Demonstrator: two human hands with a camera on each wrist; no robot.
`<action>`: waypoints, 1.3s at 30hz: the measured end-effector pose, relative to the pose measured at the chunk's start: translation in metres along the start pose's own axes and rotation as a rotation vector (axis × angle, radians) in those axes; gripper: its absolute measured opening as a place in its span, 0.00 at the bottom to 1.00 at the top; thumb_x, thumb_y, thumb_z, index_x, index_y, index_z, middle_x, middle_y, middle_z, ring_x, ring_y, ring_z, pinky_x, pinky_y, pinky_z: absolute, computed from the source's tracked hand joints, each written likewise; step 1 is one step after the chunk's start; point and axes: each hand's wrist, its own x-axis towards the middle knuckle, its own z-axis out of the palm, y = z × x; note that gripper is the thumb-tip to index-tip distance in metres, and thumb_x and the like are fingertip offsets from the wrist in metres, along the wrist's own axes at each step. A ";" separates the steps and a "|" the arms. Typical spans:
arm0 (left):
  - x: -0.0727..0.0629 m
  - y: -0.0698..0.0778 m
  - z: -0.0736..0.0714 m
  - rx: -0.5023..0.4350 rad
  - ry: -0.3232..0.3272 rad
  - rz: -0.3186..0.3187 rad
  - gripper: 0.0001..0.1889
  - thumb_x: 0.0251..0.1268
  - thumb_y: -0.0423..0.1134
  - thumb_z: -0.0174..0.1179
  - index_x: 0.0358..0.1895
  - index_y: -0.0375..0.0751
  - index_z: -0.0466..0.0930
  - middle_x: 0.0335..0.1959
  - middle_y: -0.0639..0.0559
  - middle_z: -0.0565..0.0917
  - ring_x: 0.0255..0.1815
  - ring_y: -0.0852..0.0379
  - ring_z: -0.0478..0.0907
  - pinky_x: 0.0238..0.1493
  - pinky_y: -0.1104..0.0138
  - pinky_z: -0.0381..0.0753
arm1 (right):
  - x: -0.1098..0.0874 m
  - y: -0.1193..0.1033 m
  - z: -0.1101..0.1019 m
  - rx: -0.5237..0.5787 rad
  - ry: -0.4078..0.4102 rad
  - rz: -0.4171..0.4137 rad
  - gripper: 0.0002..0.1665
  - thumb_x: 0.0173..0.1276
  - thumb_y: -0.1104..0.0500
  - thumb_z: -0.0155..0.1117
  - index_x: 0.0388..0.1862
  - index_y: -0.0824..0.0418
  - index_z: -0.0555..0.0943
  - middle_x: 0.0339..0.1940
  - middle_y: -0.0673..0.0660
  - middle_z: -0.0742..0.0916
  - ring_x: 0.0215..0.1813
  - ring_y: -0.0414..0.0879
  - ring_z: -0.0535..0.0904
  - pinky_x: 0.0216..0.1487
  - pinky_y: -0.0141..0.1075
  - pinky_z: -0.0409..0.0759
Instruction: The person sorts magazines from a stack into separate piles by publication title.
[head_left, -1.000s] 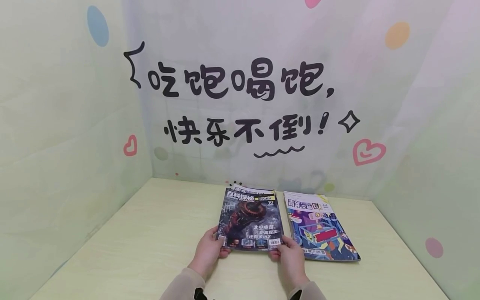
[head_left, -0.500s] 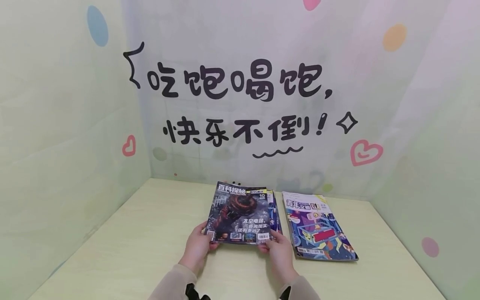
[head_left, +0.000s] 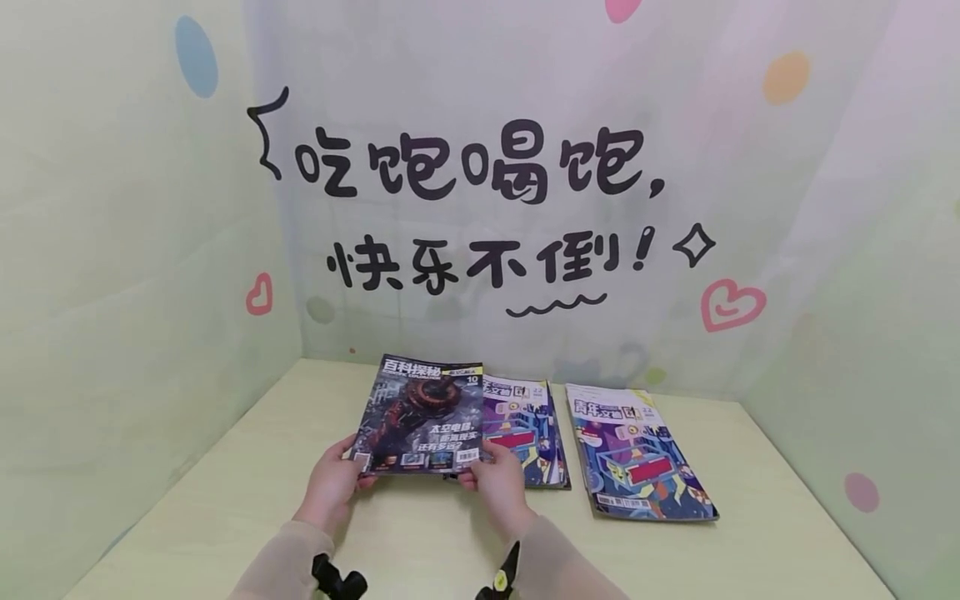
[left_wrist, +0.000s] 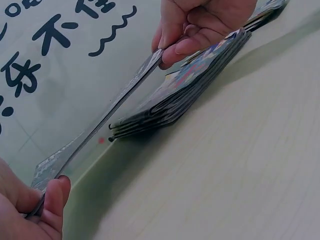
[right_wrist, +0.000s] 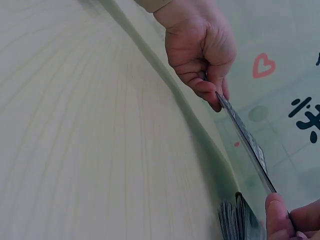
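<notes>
A dark-covered magazine (head_left: 420, 412) with a red coiled shape on its front is held between both hands, tilted above the table. My left hand (head_left: 333, 483) pinches its near left corner, thumb on the cover and fingers beneath. At the near right corner my right hand (head_left: 498, 479) pinches it the same way. Both wrist views show the magazine (left_wrist: 105, 117) edge-on and lifted, with a gap below it. Just right of it lies a stack of purple-covered magazines (head_left: 517, 433), its left part hidden behind the held one.
Farther right on the pale wooden table (head_left: 675, 558) lies a second pile of magazines (head_left: 637, 454) with the same purple cover. Light printed walls (head_left: 495, 333) enclose the table at the back and on both sides.
Both hands have carried the dark magazine leftward off the middle stack, exposing a purple cover beneath. The right pile has stayed in place.
</notes>
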 end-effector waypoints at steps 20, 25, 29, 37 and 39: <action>0.031 0.004 -0.054 0.027 0.001 -0.073 0.32 0.66 0.20 0.38 0.74 0.26 0.44 0.61 0.28 0.64 0.31 0.60 0.76 0.31 0.71 0.82 | 0.014 -0.005 0.054 -0.079 -0.070 0.123 0.27 0.59 0.79 0.47 0.60 0.84 0.67 0.49 0.71 0.80 0.26 0.42 0.77 0.31 0.31 0.79; 0.038 0.002 -0.059 0.082 -0.011 -0.073 0.31 0.67 0.21 0.37 0.73 0.23 0.43 0.64 0.25 0.60 0.28 0.61 0.75 0.29 0.72 0.81 | 0.015 -0.006 0.057 -0.018 -0.086 0.191 0.29 0.56 0.81 0.46 0.60 0.83 0.68 0.50 0.69 0.80 0.31 0.43 0.78 0.35 0.31 0.78; 0.045 0.000 -0.064 0.194 -0.001 -0.029 0.26 0.70 0.25 0.41 0.68 0.16 0.52 0.46 0.30 0.73 0.23 0.62 0.73 0.24 0.73 0.77 | 0.014 -0.005 0.057 -0.010 -0.100 0.223 0.31 0.56 0.81 0.48 0.62 0.82 0.66 0.55 0.70 0.78 0.35 0.45 0.79 0.39 0.34 0.78; 0.050 -0.001 -0.070 0.297 0.088 -0.005 0.23 0.68 0.29 0.46 0.61 0.13 0.61 0.29 0.45 0.76 0.22 0.63 0.72 0.22 0.73 0.75 | 0.013 -0.001 0.059 -0.022 -0.153 0.238 0.29 0.55 0.79 0.51 0.59 0.80 0.70 0.49 0.66 0.81 0.38 0.47 0.78 0.43 0.36 0.79; 0.049 -0.001 -0.072 0.299 0.094 -0.013 0.23 0.67 0.27 0.44 0.61 0.12 0.60 0.30 0.44 0.77 0.22 0.62 0.73 0.22 0.72 0.76 | 0.012 -0.002 0.058 -0.036 -0.160 0.241 0.27 0.56 0.78 0.52 0.58 0.80 0.72 0.48 0.65 0.81 0.38 0.47 0.78 0.45 0.37 0.79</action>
